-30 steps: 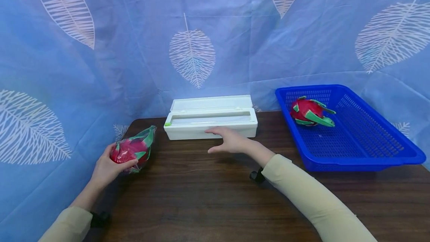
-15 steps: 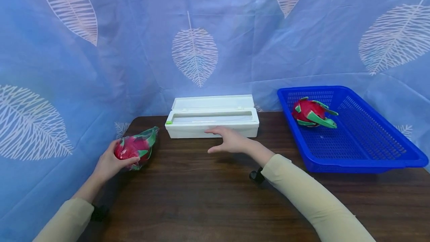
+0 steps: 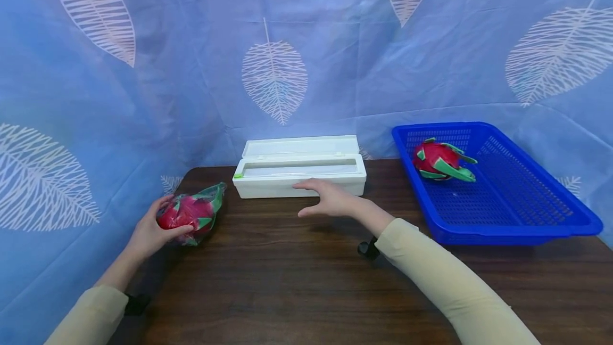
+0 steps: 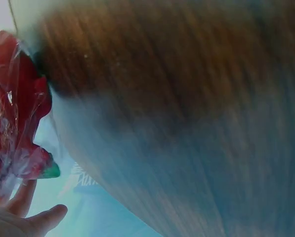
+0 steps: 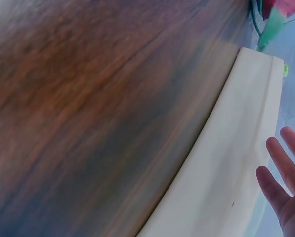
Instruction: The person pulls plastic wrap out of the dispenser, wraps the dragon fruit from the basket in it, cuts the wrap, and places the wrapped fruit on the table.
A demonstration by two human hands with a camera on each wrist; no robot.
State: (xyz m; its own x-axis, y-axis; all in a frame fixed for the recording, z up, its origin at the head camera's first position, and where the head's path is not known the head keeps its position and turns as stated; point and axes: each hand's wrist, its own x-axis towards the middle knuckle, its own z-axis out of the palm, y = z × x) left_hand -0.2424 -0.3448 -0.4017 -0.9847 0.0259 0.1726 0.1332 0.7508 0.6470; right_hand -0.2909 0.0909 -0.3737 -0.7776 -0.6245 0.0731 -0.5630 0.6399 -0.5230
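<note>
In the head view my left hand [image 3: 153, 230] holds a dragon fruit [image 3: 191, 214], wrapped in clear plastic film, at the table's left edge. Thumb in front, fingers behind. The left wrist view shows the crinkled film on the red fruit [image 4: 19, 108]; one finger stands apart from it. Whether the fruit rests on the table is unclear. My right hand [image 3: 332, 200], thumb and forefinger spread, hovers before a long white cling film dispenser [image 3: 299, 185] with its lid raised. Nothing is in that hand; several fingers [image 5: 285, 170] show beside the dispenser in the right wrist view.
To the right stands a blue perforated basket [image 3: 507, 230] holding a second dragon fruit [image 3: 438, 159], apparently unwrapped. Behind the dark wooden table [image 3: 287, 281] hangs a blue leaf-patterned curtain [image 3: 191, 41].
The wrapped dragon fruit has shifted slightly to the right, nearer the dispenser, and the left fingers on it have straightened a little. My right hand stays almost still.
</note>
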